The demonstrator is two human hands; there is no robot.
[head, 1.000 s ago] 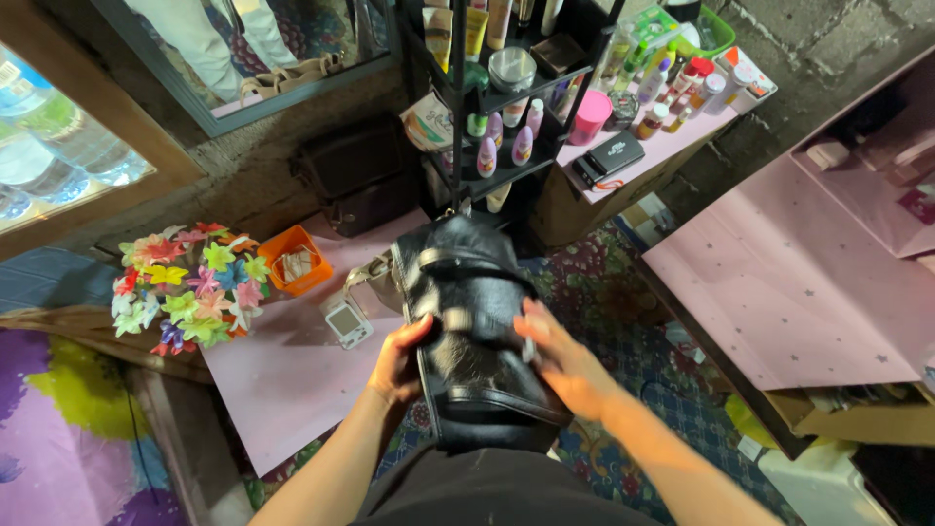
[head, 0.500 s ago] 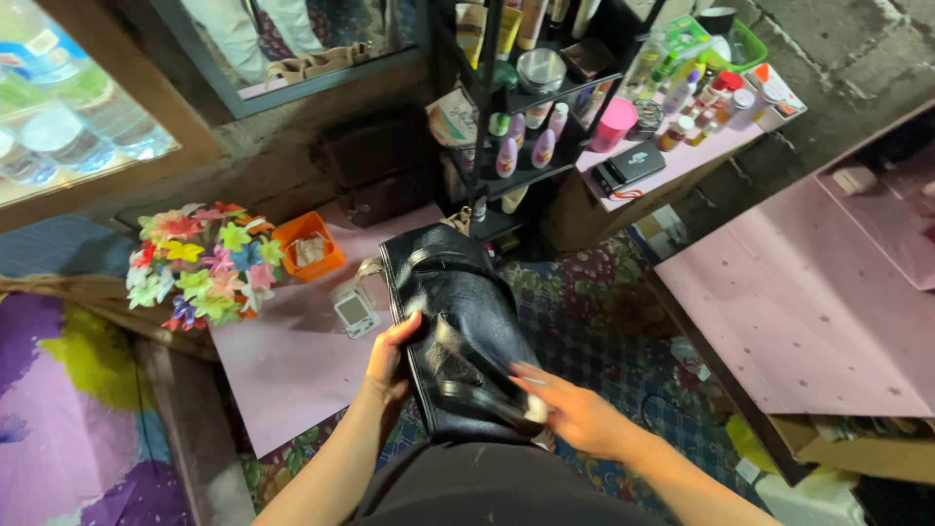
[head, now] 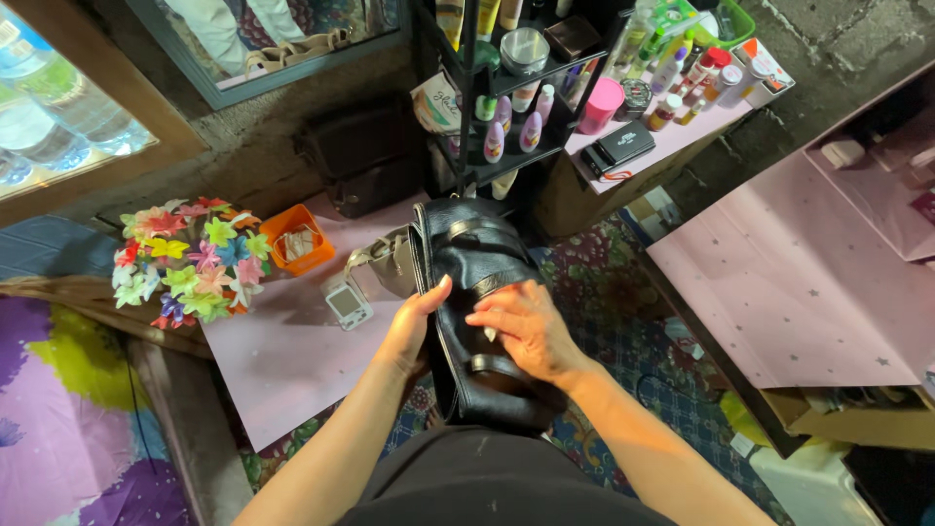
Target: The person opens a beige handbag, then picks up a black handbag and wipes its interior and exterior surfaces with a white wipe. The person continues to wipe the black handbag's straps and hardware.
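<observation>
Patterned carpet (head: 623,321) covers the floor beneath you, between low tables papered in pale pink. Your left hand (head: 417,326) grips the left edge of a black leather handbag (head: 477,292) resting on your lap, thumb on top. Your right hand (head: 526,329) lies flat on the bag's front, fingers spread over a strap. Left of the bag, on the pink table (head: 282,360), sit a small white device (head: 347,304), an orange basket (head: 295,250) and a bunch of colourful paper flowers (head: 185,268). Beyond stands a black shelf rack (head: 467,97) of toiletry bottles.

Pink table (head: 282,375): orange box (head: 296,238), flowers (head: 185,263).
</observation>
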